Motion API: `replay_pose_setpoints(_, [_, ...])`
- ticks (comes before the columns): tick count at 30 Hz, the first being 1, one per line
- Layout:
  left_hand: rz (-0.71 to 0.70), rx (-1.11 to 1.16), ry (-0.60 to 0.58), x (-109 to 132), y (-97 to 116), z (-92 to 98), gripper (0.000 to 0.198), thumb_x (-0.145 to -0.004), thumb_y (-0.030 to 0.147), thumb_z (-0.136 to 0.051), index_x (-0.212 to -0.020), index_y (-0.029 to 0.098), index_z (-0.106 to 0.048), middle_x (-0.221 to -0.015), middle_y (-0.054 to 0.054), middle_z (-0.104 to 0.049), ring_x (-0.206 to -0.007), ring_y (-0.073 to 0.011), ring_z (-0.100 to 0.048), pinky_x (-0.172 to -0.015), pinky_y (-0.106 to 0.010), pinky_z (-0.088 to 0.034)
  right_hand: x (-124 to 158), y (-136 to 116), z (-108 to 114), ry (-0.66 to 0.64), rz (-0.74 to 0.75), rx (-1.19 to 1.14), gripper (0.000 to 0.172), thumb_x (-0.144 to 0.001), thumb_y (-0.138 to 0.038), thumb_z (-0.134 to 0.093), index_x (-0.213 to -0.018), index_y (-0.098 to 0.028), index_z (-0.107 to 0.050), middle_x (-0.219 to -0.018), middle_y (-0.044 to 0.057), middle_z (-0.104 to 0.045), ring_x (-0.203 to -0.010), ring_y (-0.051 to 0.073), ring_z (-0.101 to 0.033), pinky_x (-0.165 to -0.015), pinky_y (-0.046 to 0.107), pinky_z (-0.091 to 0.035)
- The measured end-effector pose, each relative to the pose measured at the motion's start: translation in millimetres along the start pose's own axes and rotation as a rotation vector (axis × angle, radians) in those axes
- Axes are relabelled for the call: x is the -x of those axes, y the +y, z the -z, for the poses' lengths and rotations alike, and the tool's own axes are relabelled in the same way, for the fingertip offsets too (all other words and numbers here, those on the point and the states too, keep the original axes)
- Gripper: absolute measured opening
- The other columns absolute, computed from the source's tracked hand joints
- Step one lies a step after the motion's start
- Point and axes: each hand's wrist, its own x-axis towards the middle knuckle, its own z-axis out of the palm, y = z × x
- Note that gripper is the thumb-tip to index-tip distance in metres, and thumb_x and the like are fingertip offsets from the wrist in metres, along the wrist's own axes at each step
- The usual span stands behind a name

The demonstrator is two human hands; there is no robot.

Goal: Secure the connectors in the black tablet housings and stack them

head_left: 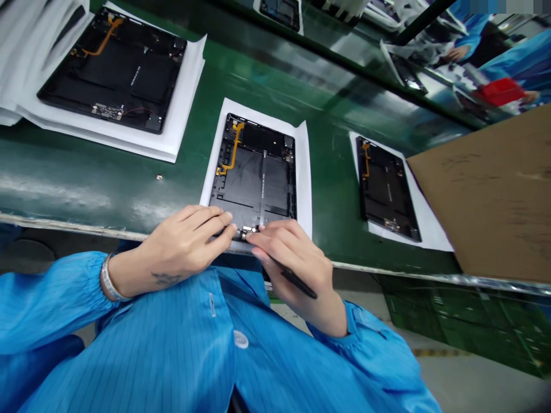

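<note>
An opened black tablet shell (253,178) lies in front of me, with an orange flat cable (235,149) along its left side. It rests on a white foam sheet (303,172). My left hand (193,238) lies at the near left edge of the shell, its fingers stretched out and grasping nothing that I can see. A slim black pen-like tool (299,284) is pinched in my right hand (297,258), its tip hidden by the fingers. Both hands' fingertips meet near a small circuit board (249,230) at the shell's near edge.
Another open tablet shell (124,69) lies at left on stacked white sheets (26,63). At right is a third shell (387,189) beside a cardboard box (495,195). A small metal bit (159,177) sits on the green bench (107,195). Co-workers in blue sleeves (520,57) are behind.
</note>
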Motion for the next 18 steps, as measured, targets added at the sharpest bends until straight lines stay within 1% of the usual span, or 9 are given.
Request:
replay_pose_setpoints(3, [0.021,0.047,-0.032,3,0,1.9,0.029,-0.098,0.009,-0.047,-0.118,0.006,-0.068,-0.119,-0.016,-0.072,-0.108,-0.0281,-0.069,-0.086,-0.04,-0.059,1,6,1,0.003,0.03,-0.115,0.013,-0.098,-0.012,-0.057,-0.105,-0.017,-0.067,-0.089,0.007,-0.072,-0.088,0.021,-0.064,-0.08,0.038,-0.057])
replay_pose_setpoints(5, [0.086,0.176,-0.082,4,-3,5.6,0.033,-0.096,0.007,-0.046,-0.122,0.009,-0.066,-0.124,-0.014,-0.071,-0.116,-0.0276,-0.066,-0.094,-0.043,-0.059,-1,14,5,0.083,-0.026,-0.277,0.013,-0.098,-0.014,-0.057,-0.103,-0.017,-0.069,-0.089,0.006,-0.073,-0.087,0.02,-0.066,-0.078,0.037,-0.056])
replay_pose_setpoints(6, [0.151,0.266,-0.102,4,-7,7.9,0.035,-0.096,0.006,-0.045,-0.124,0.011,-0.066,-0.128,-0.013,-0.069,-0.122,-0.0264,-0.064,-0.101,-0.043,-0.057,-3,19,8,0.132,-0.077,-0.348,0.014,-0.099,-0.017,-0.057,-0.101,-0.018,-0.071,-0.089,0.006,-0.073,-0.085,0.019,-0.066,-0.076,0.037,-0.056])
replay_pose_setpoints(8, [0.327,0.444,-0.11,1,-17,12.0,0.039,-0.097,0.007,-0.044,-0.128,0.016,-0.064,-0.139,-0.01,-0.063,-0.134,-0.0237,-0.056,-0.113,-0.044,-0.049,-9,30,15,0.202,-0.181,-0.437,0.018,-0.101,-0.024,-0.057,-0.097,-0.02,-0.073,-0.084,0.005,-0.072,-0.08,0.018,-0.066,-0.072,0.034,-0.055])
replay_pose_setpoints(10, [0.506,0.605,-0.09,-5,-31,14.6,0.043,-0.097,0.012,-0.047,-0.138,0.019,-0.058,-0.15,-0.011,-0.054,-0.14,-0.0239,-0.05,-0.116,-0.043,-0.047,-18,41,21,0.196,-0.243,-0.508,0.022,-0.102,-0.031,-0.056,-0.095,-0.021,-0.075,-0.081,0.003,-0.07,-0.075,0.016,-0.067,-0.068,0.031,-0.055])
replay_pose_setpoints(12, [0.673,0.772,-0.106,-15,-45,16.1,0.053,-0.097,0.019,-0.051,-0.15,0.017,-0.045,-0.157,-0.015,-0.044,-0.141,-0.0271,-0.049,-0.111,-0.043,-0.052,-28,51,22,0.148,-0.244,-0.58,0.025,-0.101,-0.036,-0.057,-0.093,-0.02,-0.075,-0.079,0.003,-0.07,-0.073,0.015,-0.068,-0.067,0.028,-0.055])
replay_pose_setpoints(14, [0.856,0.955,-0.137,-28,-55,17.8,0.063,-0.097,0.022,-0.053,-0.156,0.013,-0.033,-0.161,-0.021,-0.034,-0.14,-0.03,-0.05,-0.104,-0.043,-0.057,-37,58,17,0.106,-0.202,-0.645,0.029,-0.1,-0.041,-0.058,-0.093,-0.018,-0.075,-0.079,0.003,-0.07,-0.072,0.014,-0.068,-0.066,0.026,-0.055])
replay_pose_setpoints(16, [1.072,1.104,-0.153,-43,-59,20.4,0.071,-0.094,0.024,-0.058,-0.157,0.012,-0.029,-0.164,-0.025,-0.023,-0.139,-0.0324,-0.051,-0.098,-0.044,-0.06,-44,64,9,0.098,-0.157,-0.685,0.034,-0.1,-0.045,-0.057,-0.092,-0.017,-0.075,-0.078,0.003,-0.069,-0.071,0.013,-0.067,-0.066,0.026,-0.055])
replay_pose_setpoints(18, [1.273,1.18,-0.139,-56,-57,22.6,0.079,-0.089,0.026,-0.067,-0.157,0.016,-0.029,-0.165,-0.024,-0.02,-0.135,-0.0317,-0.053,-0.093,-0.042,-0.061,-46,68,1,0.098,-0.149,-0.696,0.038,-0.1,-0.048,-0.055,-0.09,-0.018,-0.075,-0.078,0.003,-0.07,-0.07,0.014,-0.067,-0.066,0.026,-0.055])
